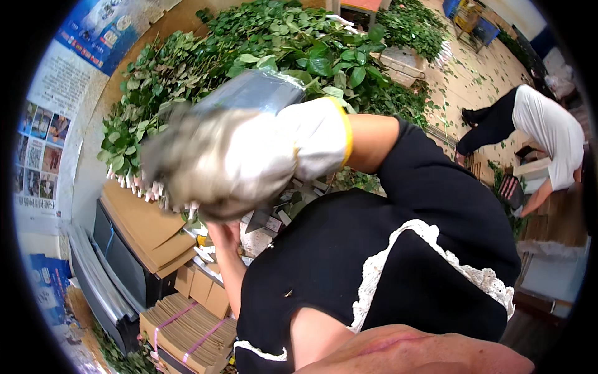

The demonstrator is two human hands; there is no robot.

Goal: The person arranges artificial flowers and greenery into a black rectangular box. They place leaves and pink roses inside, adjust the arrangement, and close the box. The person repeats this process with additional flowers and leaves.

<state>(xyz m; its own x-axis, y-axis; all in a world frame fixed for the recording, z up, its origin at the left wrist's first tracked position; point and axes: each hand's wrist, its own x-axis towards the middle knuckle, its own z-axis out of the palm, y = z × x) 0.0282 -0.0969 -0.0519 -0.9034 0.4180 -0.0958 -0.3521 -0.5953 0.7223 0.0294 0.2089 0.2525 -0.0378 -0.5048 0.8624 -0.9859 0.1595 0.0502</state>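
Note:
My right hand [218,162] wears a white work glove with a yellow cuff and dirty grey fingers. It reaches across to the left in front of my chest, and motion smears its fingers. Just beyond it lies a clear plastic sheet or sleeve [255,90] on the leaves; whether the glove touches it I cannot tell. Below the glove, my left hand [229,232] shows only near the bare wrist; its fingers are hidden behind the glove. A big heap of leafy green stems [261,37] spreads beyond my hands, pale cut ends showing at its near left edge.
Flat brown cardboard [146,218] and strapped cardboard bundles [187,330] stand at the lower left beside a dark bin [112,249]. Posters [43,143] cover the left wall. On the right, another person [548,124] bends over boxes; leaves litter the floor [464,81].

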